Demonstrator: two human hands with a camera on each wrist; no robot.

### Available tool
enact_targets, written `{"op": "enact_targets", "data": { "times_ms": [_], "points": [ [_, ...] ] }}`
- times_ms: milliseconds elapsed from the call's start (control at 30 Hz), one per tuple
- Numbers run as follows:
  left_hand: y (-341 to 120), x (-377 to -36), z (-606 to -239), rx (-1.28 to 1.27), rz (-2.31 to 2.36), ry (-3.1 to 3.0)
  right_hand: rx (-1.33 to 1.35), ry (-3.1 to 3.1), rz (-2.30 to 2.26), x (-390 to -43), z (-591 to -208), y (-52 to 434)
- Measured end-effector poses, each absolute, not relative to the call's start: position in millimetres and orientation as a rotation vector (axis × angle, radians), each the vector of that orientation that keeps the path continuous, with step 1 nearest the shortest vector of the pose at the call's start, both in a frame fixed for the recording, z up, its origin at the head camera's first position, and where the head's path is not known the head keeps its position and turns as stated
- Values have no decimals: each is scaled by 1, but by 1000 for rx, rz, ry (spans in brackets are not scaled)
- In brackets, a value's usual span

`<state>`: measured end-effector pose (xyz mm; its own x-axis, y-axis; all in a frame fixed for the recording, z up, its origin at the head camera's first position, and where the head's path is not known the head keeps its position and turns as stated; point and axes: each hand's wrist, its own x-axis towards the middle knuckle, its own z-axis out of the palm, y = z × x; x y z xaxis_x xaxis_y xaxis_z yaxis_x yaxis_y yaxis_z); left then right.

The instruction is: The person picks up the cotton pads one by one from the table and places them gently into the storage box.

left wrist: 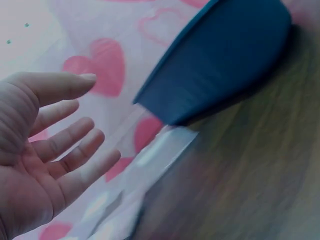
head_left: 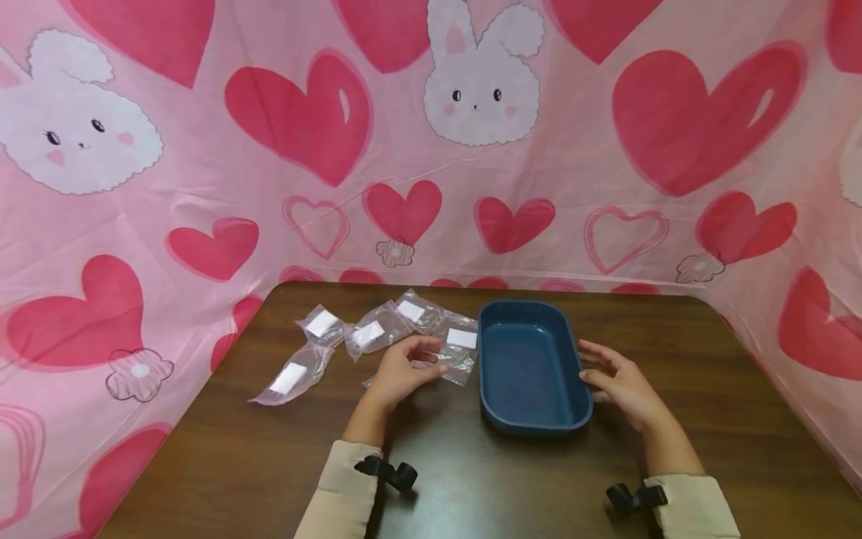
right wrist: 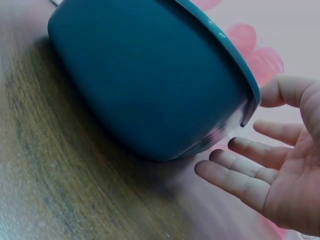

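A dark blue oblong tub (head_left: 528,374) stands upright on the brown table, with nothing inside it. Beside its right wall is my right hand (head_left: 622,385), fingers loosely bent; in the right wrist view the thumb (right wrist: 282,90) is at the rim, and I cannot tell whether it touches. My left hand (head_left: 404,370) hovers left of the tub over the clear plastic bags, fingers relaxed and holding nothing. In the left wrist view a gap separates that hand (left wrist: 55,150) from the tub (left wrist: 220,60). Nearest to it lies a clear bag (head_left: 460,359) with a white label, against the tub's left side.
Several more clear bags with white pieces lie to the left, among them one bag (head_left: 291,378) at the near left and another bag (head_left: 321,324) behind it. A pink cloth (head_left: 471,172) with hearts and rabbits hangs behind the table (head_left: 673,337).
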<state>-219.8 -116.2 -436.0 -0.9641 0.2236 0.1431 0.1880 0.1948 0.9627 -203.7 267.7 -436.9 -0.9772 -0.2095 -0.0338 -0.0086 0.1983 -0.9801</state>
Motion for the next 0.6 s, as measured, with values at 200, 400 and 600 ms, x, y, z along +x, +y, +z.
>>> {"op": "enact_targets", "data": {
  "times_ms": [200,400,600],
  "points": [
    [-139,-221,-434,398,1857,2597,-239,2286,-1843,-203,-436,269],
    [-153,-222,-435,388,1786,2682,-264,2280,-1821,-204,-439,271],
    [-165,-223,-436,392,1697,2686,-293,2268,-1804,-204,-441,271]
  ]
}}
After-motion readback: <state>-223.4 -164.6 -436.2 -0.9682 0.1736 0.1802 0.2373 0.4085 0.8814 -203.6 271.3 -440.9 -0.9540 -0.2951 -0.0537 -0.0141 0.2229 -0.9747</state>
